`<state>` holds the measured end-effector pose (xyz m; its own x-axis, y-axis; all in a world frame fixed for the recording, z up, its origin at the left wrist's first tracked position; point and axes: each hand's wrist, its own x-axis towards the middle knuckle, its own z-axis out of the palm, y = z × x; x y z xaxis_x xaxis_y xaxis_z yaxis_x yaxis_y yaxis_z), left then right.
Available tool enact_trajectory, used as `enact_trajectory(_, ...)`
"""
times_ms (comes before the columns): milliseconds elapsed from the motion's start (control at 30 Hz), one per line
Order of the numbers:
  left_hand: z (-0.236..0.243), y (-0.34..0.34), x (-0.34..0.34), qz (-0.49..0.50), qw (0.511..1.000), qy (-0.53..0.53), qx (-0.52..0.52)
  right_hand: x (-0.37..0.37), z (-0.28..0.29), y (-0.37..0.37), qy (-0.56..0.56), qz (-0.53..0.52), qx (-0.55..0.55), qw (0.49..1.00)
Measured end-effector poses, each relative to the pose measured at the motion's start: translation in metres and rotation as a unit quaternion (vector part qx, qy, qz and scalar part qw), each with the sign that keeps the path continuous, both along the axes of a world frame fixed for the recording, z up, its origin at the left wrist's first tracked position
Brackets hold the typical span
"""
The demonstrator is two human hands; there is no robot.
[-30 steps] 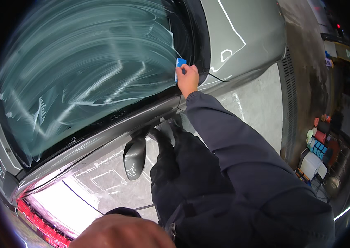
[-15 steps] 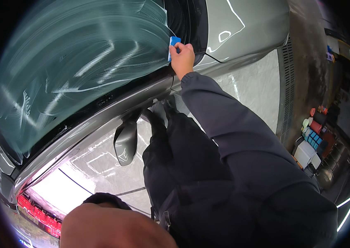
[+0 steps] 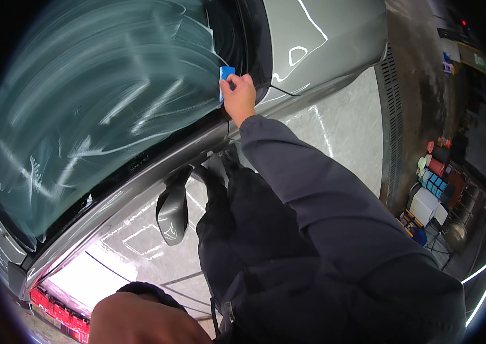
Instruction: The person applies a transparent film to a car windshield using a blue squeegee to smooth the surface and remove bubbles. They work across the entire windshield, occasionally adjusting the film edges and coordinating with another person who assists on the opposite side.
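My right hand (image 3: pixel 240 96) pinches a small blue block-shaped applicator (image 3: pixel 226 75) between thumb and fingers. The block stands against the edge of the car's windshield (image 3: pixel 111 63), by the dark border at its lower corner. Curved whitish streaks and smears cover much of the glass. My right arm, in a dark sleeve, reaches up from the lower right. Very near the camera at the lower left is my left hand (image 3: pixel 148 321), blurred, its fingers hidden from view.
The grey car's bonnet (image 3: pixel 335 40) fills the upper right, with a side mirror (image 3: pixel 173 218) jutting below the door edge. A floor grate (image 3: pixel 393 109) runs beyond the light tiled floor (image 3: pixel 340 132). Containers and a white box (image 3: pixel 424 203) stand at the right.
The view has shifted, so the car sits lower and further left. My right hand still grips the blue applicator at about the same place on the glass. The left hand appears lower.
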<state>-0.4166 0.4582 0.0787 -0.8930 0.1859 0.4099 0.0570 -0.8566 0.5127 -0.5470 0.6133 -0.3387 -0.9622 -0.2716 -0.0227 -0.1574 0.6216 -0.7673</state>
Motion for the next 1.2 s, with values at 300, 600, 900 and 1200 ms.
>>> enact_trajectory(300,0.001,0.008,0.001,0.115,0.99,-0.066,-0.043,0.0,0.0,-0.001,0.022,-0.001,0.004,1.0)
enact_trajectory(600,-0.016,0.006,0.026,0.115,0.993,-0.011,-0.001,0.003,0.004,0.0,-0.022,0.004,-0.007,1.0)
enact_trajectory(900,0.01,-0.019,0.036,0.128,0.976,-0.118,-0.133,0.002,-0.003,0.0,0.045,0.011,0.006,0.999)
enact_trajectory(1200,-0.007,-0.031,0.053,0.144,0.972,-0.113,-0.147,0.004,-0.008,0.001,0.037,0.004,0.022,0.999)
